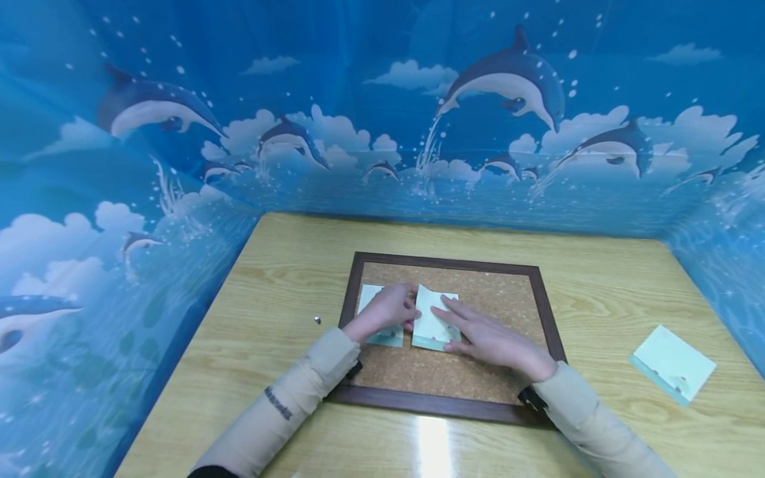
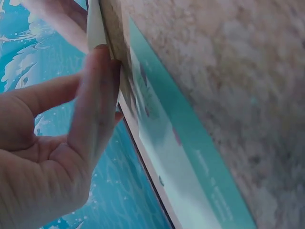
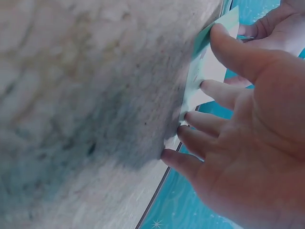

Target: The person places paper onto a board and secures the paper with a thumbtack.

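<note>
A pale green note sheet [image 1: 431,322] with a darker green bottom strip lies on the framed cork board [image 1: 412,369], its left edge raised. My left hand [image 1: 391,305] pinches that edge between thumb and fingers. Across the sheet's right side rests my right hand [image 1: 481,332], fingers spread; in the right wrist view its fingertips [image 3: 219,31] touch sheet and cork. To the left, a second note sheet [image 1: 388,337] lies flat on the cork, partly covered by my left hand; its printed green strip [image 2: 190,129] shows up close in the left wrist view.
The board's dark brown frame [image 1: 442,261] borders the cork on a wood-grain table [image 1: 287,279]. A small shiny metal object [image 1: 317,320] sits left of the board. Another pale green sheet [image 1: 675,364] lies at the right. Blue dolphin-print curtains [image 1: 358,86] surround the table.
</note>
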`<state>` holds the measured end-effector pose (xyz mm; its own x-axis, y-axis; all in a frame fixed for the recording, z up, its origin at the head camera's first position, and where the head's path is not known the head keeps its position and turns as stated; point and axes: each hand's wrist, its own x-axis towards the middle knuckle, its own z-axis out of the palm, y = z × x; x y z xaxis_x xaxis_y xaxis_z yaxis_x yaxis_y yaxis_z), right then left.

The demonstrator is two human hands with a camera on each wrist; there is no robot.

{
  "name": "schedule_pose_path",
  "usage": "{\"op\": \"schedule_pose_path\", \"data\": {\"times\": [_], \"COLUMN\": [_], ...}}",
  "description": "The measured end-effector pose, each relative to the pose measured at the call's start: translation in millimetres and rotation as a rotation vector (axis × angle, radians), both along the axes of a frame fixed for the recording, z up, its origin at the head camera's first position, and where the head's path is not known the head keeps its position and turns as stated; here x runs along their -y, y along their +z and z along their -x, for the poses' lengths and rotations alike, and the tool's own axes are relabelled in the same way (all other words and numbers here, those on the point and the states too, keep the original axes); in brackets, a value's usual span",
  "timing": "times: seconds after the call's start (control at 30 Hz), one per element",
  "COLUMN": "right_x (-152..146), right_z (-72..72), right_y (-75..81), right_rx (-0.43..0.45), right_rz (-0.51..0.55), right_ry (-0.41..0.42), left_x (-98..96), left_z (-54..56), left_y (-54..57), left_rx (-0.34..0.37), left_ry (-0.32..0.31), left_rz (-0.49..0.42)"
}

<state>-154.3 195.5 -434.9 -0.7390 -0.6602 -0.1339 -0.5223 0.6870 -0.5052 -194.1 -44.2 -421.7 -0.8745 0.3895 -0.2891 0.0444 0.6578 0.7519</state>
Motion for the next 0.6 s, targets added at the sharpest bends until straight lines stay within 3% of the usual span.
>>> {"op": "schedule_pose_path", "data": {"times": [0.17, 0.33, 0.43, 0.6], "right_x": [3.8, 4.2, 4.9, 3.8], "right_z": [-1.8, -2.7, -2.7, -2.9], "right_y": [5.7, 4.9, 3.9, 2.2], "right_rx": [0.010, 0.006, -0.002, -0.016], "right_rz": [-0.045, -0.039, -0.041, -0.038], "right_ry": [-0.009, -0.003, 0.002, 0.002], "left_x": [2.1, 4.3, 5.3, 9.4], "left_z": [-0.8, -6.3, -16.1, -33.4], "left_y": [4.1, 7.6, 9.0, 6.6], "left_rx": [-0.049, -0.175, -0.272, -0.423], "left_ry": [-0.047, -0.118, -0.192, -0.369], "left_rz": [0.079, 0.186, 0.293, 0.461]}}
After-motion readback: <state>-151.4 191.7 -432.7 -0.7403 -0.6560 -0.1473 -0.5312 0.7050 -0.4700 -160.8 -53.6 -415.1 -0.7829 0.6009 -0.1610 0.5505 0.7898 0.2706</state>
